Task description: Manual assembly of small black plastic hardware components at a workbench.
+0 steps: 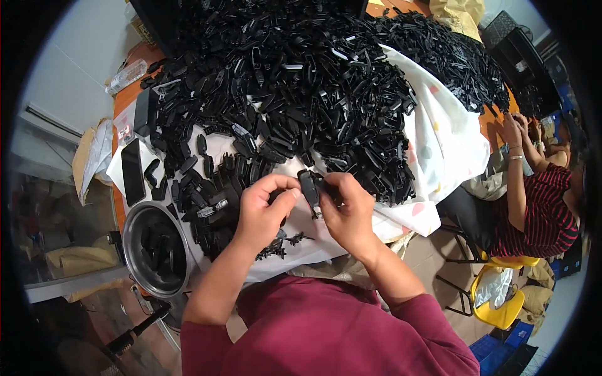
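Note:
Just in front of my body, a narrow black plastic part (308, 188) stands on end between my two hands. My right hand (348, 213) pinches it from the right with thumb and curled fingers. My left hand (268, 207) is closed too, thumb and forefinger meeting at the part's left edge. Beyond them a huge heap of similar black plastic parts (295, 94) covers most of the table. Several small black pieces (298, 238) lie on the white cloth below my hands.
At the left stands a round metal bowl (132, 250) with black parts inside. A dark phone (132, 172) and a clear bottle (127, 76) lie on the table's left side. To the right, a co-worker in a striped top (533, 213) sits near a yellow stool (501, 310).

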A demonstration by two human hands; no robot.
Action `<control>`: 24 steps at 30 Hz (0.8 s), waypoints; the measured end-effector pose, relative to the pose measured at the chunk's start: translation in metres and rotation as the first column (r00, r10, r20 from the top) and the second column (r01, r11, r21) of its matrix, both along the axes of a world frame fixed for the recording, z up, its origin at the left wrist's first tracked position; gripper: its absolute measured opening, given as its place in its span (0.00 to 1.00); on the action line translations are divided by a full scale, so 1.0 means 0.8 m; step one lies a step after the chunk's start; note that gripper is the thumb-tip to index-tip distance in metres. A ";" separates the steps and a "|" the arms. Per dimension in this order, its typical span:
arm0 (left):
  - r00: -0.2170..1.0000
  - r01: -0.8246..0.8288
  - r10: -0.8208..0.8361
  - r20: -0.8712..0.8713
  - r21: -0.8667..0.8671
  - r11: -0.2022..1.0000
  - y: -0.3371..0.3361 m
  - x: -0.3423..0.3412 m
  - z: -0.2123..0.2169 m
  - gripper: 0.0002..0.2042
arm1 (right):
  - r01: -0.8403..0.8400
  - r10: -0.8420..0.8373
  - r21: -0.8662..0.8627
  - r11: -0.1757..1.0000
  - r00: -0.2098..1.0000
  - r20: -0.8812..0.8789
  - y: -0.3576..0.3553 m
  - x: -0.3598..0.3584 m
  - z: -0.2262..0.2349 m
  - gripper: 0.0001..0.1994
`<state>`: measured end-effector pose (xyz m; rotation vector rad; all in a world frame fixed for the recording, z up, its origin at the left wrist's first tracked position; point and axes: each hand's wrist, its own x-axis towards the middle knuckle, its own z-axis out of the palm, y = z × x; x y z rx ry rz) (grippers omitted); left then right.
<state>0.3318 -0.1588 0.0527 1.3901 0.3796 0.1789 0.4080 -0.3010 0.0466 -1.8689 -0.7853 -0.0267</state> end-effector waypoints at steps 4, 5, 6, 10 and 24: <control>0.992 -0.017 0.027 0.124 -0.082 0.996 -0.003 -0.009 0.003 0.08 | -0.151 0.151 -0.001 0.989 0.987 -0.051 -0.010 0.000 0.013 0.09; 0.982 -0.044 0.058 0.182 -0.077 0.996 -0.003 -0.010 0.000 0.09 | -0.155 0.154 -0.003 0.988 0.987 -0.050 -0.013 0.001 0.018 0.09; 0.985 -0.061 0.070 0.159 -0.061 0.996 -0.002 -0.013 -0.002 0.12 | -0.218 0.225 0.072 0.973 0.970 -0.097 -0.016 0.003 0.021 0.10; 0.989 0.007 -0.033 0.142 0.179 0.984 0.002 -0.017 0.011 0.17 | -0.214 0.244 0.183 0.960 0.955 -0.167 -0.020 -0.001 0.022 0.11; 0.977 -0.069 0.181 0.113 -0.636 0.768 -0.031 -0.012 0.016 0.16 | 0.057 0.228 0.543 0.838 0.868 -0.441 -0.008 -0.031 0.029 0.15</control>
